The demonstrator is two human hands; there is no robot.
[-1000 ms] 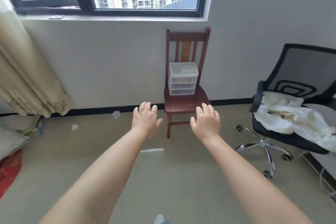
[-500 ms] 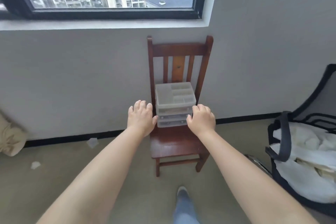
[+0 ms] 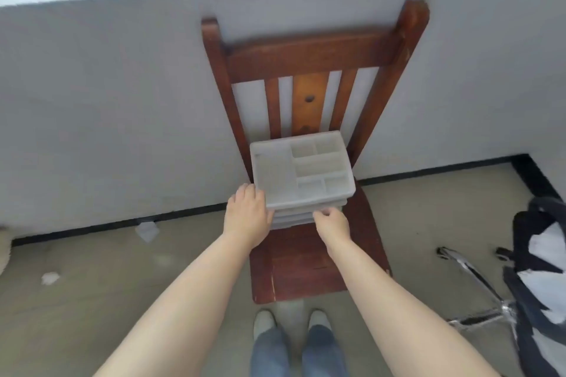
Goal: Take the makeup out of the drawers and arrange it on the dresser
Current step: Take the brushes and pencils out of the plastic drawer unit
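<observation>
Landmark: the wooden chair [image 3: 309,266], its back against the wall; every place below is told from it.
Drawer unit: a small translucent organiser [image 3: 301,173] sits at the back of the chair's seat, touching or nearly touching the backrest slats, probably so it cannot slide backward when a drawer is pulled. Its top is an open tray split into compartments, which look bare (the frame is soft, so small items could be missed).
Makeup: none can be seen; by my reading it is inside the shallow drawers stacked under the tray, whose fronts face the seat's front edge.
Left hand [image 3: 247,217]: laid against the unit's left front corner, fingers curved round the edge; it reads as a bracing hold, to keep the light box from coming forward with the drawer.
Right hand [image 3: 332,222]: at the drawer fronts, toward the right of the seat, fingers curled in at a drawer's front as if pinching it; the contact itself is hidden behind the knuckles, so how firm the grip is I cannot tell.
Step in hand: opening a drawer, at the very start of the task, I judge.
Person: stands at the seat's front edge, shoes [image 3: 292,320] just short of it, leaning over to look down.
Dresser: not in view.
Office chair [image 3: 539,269]: to the wooden chair's right, well apart.
</observation>
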